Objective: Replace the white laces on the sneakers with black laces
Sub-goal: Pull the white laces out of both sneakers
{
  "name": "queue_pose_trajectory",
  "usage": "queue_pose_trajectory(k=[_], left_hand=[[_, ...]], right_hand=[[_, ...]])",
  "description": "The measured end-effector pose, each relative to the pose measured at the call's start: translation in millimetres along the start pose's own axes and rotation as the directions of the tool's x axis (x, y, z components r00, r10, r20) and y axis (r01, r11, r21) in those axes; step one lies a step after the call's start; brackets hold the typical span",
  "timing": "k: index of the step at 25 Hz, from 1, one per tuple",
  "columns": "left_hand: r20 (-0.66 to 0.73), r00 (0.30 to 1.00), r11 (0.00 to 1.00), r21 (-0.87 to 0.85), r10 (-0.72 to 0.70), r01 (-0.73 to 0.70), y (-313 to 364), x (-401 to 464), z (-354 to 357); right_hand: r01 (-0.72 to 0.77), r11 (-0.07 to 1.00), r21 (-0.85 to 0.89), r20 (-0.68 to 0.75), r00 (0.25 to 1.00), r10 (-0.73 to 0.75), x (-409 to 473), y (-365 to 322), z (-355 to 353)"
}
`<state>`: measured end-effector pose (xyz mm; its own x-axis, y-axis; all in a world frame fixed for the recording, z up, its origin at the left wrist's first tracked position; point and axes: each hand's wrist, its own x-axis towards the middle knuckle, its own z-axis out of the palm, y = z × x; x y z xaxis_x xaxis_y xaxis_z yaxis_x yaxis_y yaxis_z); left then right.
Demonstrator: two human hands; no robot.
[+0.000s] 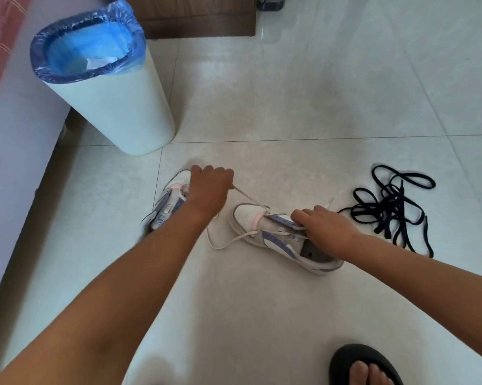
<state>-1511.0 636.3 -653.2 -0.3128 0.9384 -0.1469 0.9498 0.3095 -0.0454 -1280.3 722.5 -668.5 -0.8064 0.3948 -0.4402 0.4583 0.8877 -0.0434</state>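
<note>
Floor (303,87) is showing glossy, smooth pale tile w/ reflections. Bin (117,112) is looking like matt white plastic, lined w/ thin crinkly blue plastic bag (86,48). Sneakers (278,240) are looking like smooth leather, maybe synthetic. Black laces (392,207) and white lace (245,197) are appearing woven cloth, matt.

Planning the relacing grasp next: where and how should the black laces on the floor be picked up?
The black laces lie in a loose tangle on the tile to the right of the sneaker. Probably best to pinch one free end, like those trailing at the near right edge of the pile, coming from above. A thin flat end lifts off the floor easily and may pull clear of the loops.
</note>
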Motion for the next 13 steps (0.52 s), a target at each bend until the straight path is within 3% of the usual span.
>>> queue_pose_trajectory(k=[2,4,7,10,13], left_hand=[[0.024,0.992,0.991,0.059,-0.124,0.123,-16,1,-1],[0.105,0.983,0.988,0.049,-0.153,0.149,-14,-3,-2],[0.207,0.978,0.999,-0.009,0.037,-0.036,13,-17,12],[0.221,0.936,0.961,-0.035,0.275,-0.274,41,-39,31],[0.220,0.922,0.946,-0.010,0.318,-0.324,48,-45,43]], right_hand=[[-0.044,0.998,0.043,0.023,0.999,0.043,-2,0,0],[-0.067,0.996,0.062,0.060,0.996,0.063,-2,2,0],[-0.100,0.987,0.124,0.082,0.993,0.090,-2,2,-4],[-0.109,0.983,0.146,0.080,0.992,0.098,-2,1,-9],[-0.114,0.984,0.139,0.087,0.991,0.102,-3,0,-11]])
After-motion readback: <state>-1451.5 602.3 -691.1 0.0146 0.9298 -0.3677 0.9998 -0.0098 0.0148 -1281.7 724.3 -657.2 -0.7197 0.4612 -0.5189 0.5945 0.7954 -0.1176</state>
